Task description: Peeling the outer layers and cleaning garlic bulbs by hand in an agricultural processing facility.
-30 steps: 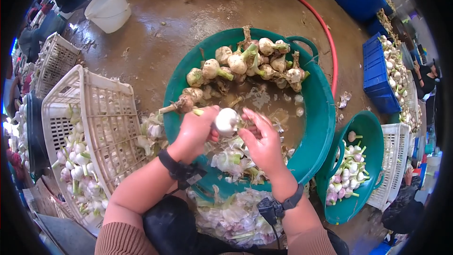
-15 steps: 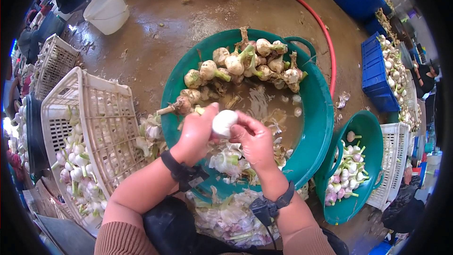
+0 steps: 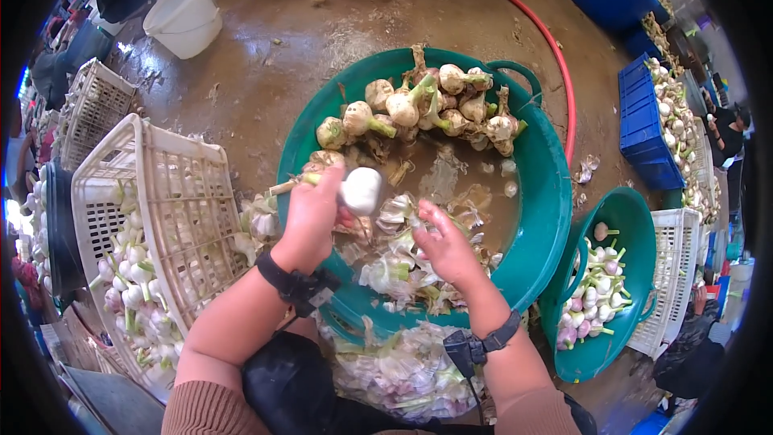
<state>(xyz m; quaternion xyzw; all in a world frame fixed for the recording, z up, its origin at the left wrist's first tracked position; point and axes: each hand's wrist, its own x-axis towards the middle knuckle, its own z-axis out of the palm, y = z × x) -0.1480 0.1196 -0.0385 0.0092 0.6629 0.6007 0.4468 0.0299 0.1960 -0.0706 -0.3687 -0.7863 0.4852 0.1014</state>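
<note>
In my left hand (image 3: 312, 221) is a peeled white garlic bulb (image 3: 361, 191), its green stem sticking out on the far side of the fingers. My right hand (image 3: 441, 240) is apart from it, fingers spread and holding nothing, over loose garlic skins (image 3: 394, 274). Both hands are above a large round green tub (image 3: 535, 234). Along the tub's far side lies a heap of unpeeled, dirt-stained garlic bulbs (image 3: 403, 109) with stems. More shed skins (image 3: 403, 370) are piled between my knees and the tub.
On the left a white plastic crate (image 3: 181, 209) holds cleaned garlic. A smaller green tub (image 3: 628, 217) with garlic stands to the right, beside another white crate (image 3: 668, 274). A red hose (image 3: 547, 40) curves over the wet floor near a white bucket (image 3: 183, 20) and blue crate (image 3: 644, 121).
My right hand has let go of the garlic bulb and moved to the right, opening its fingers. The left hand has shifted slightly left with the bulb.
</note>
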